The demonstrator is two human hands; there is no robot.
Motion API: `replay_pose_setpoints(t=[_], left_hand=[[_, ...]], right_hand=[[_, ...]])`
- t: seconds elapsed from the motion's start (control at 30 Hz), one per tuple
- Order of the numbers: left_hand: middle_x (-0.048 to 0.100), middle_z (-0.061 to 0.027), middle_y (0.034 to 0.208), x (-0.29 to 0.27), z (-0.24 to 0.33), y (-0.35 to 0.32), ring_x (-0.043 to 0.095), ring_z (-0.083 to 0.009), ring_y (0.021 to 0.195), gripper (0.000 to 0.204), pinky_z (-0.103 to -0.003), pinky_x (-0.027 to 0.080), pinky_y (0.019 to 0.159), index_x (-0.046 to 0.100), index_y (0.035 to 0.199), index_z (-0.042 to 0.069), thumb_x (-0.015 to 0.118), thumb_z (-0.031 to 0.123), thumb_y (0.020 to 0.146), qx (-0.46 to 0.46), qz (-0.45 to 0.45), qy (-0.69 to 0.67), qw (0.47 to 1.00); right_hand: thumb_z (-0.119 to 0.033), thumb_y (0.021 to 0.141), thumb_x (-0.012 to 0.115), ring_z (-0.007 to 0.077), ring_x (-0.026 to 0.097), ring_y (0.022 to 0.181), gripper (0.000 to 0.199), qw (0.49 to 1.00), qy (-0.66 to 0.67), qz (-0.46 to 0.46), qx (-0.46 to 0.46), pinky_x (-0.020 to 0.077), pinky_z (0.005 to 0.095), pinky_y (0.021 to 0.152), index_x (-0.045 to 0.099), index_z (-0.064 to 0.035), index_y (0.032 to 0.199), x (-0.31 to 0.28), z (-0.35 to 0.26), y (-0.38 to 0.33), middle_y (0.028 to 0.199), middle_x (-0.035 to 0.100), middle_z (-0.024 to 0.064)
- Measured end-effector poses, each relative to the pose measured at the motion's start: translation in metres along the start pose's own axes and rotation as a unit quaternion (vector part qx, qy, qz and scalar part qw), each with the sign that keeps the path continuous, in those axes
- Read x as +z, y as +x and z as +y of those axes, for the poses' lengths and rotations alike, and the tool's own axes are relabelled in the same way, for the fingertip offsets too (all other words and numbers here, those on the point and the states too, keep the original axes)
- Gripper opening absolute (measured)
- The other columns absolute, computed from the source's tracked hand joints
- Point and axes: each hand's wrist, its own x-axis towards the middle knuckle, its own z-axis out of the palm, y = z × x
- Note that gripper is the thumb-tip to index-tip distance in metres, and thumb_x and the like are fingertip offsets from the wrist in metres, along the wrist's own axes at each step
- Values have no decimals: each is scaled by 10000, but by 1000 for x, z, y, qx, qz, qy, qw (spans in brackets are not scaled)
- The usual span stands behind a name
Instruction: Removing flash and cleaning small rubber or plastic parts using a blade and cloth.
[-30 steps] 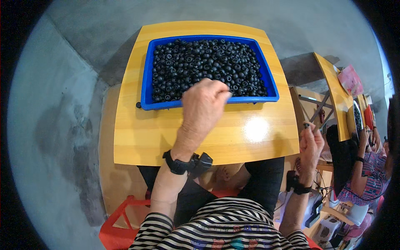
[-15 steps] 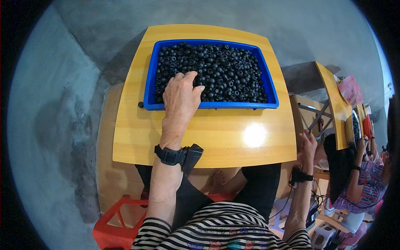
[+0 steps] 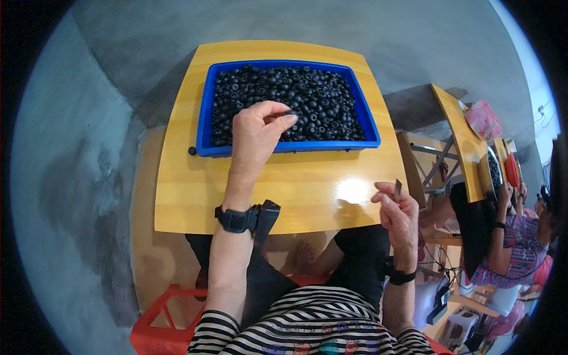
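Several small round black plastic parts with holes in them point(image 3: 319, 115) fill a blue tray point(image 3: 290, 145) on the yellow wooden table. Over the tray's near side, my left hand point(image 3: 255, 133) is closed in a pinch on one black part point(image 3: 287, 113), mostly hidden by the thumb and finger. My right hand point(image 3: 400, 220) is raised at the table's right front corner, apart from the tray. Between its thumb and fingers a thin, flat, blade-like piece point(image 3: 397, 188) sticks up.
One loose black part point(image 3: 191, 151) lies left of the tray on the table point(image 3: 296, 195). A red stool point(image 3: 160, 319) stands at lower left. To the right, another person point(image 3: 515, 254) sits at a second table point(image 3: 461, 142) with a bowl of black parts point(image 3: 494, 168).
My left hand has lifted slightly off the pile with a black part in its pinch. My right hand has come up from beside the table to its right front corner.
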Motion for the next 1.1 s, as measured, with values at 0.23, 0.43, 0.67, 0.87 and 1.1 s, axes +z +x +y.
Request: replay_pose_setpoints(t=[0.23, 0.43, 0.67, 0.87, 1.1], left_hand=[[645, -91, 797, 7, 50, -22, 602, -134, 642, 309, -233, 497, 602, 618, 960, 8, 740, 150, 713, -186, -313, -645, 672], [641, -52, 771, 22, 61, -33, 584, -107, 641, 225, -226, 494, 603, 645, 924, 3, 718, 103, 736, -169, -362, -667, 629], [639, -41, 779, 33, 59, -35, 588, -110, 628, 233, -228, 498, 600, 632, 930, 11, 713, 141, 755, -228, -382, -681, 582], [637, -47, 775, 36, 59, -37, 598, -115, 635, 189, -229, 504, 603, 627, 924, 21, 691, 121, 777, -239, -373, -676, 589], [635, -51, 776, 41, 57, -42, 608, -130, 653, 139, -240, 510, 627, 627, 912, 32, 667, 67, 784, -247, -357, -693, 576]], right_hand=[[-63, 776, 660, -1, 386, 566, 290, 992, 27, -7, -122, 313, 139, 515, 605, -29, 1059, 50, -52, 3, 836, 562, -14], [-45, 724, 715, 28, 446, 618, 336, 980, -4, -16, -197, 342, 146, 544, 612, -11, 1042, 63, -52, 12, 792, 527, -19], [-41, 713, 719, 64, 484, 644, 267, 979, 21, -18, -201, 361, 175, 567, 651, -3, 968, 62, -51, 17, 768, 534, -2], [-61, 726, 708, 74, 488, 692, 265, 986, 9, -10, -164, 377, 192, 616, 661, -24, 983, 56, -45, 19, 789, 540, 5], [-63, 772, 649, 30, 401, 550, 236, 977, 56, -33, -203, 290, 162, 463, 627, 37, 985, 56, -38, 25, 841, 537, 4]])
